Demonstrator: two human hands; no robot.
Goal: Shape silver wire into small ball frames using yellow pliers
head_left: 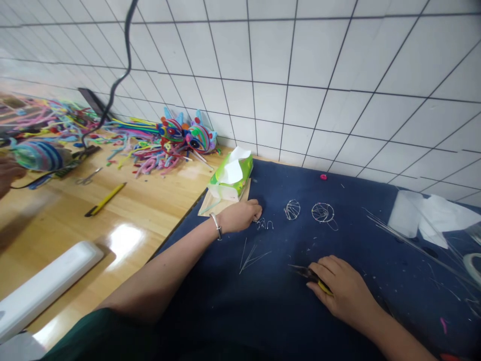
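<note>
My right hand (340, 283) is wrapped round a pair of pliers (311, 274) with yellow-sleeved handles, the jaws pointing left over the dark blue cloth (270, 311). At the far end of my outstretched arm, my left hand (242, 214) is closed, its fingertips down at a small cluster of bent wire pieces (265, 224). Whatever those fingers pinch is hidden. To their right lie two round wire frames, one domed (292, 209) and one ring-shaped (322, 212). Several straight wire lengths (251, 259) lie on the cloth nearer me.
A green tissue pack (233, 173) sits on a thin wooden board (206, 204) behind my left hand. Long wires (398, 231) and white sheets (443, 215) lie at right. Leftward are a yellow cutter (107, 199), scissors (89, 176), colourful pipe-cleaner figures (201, 138) and another person's hand (7, 173).
</note>
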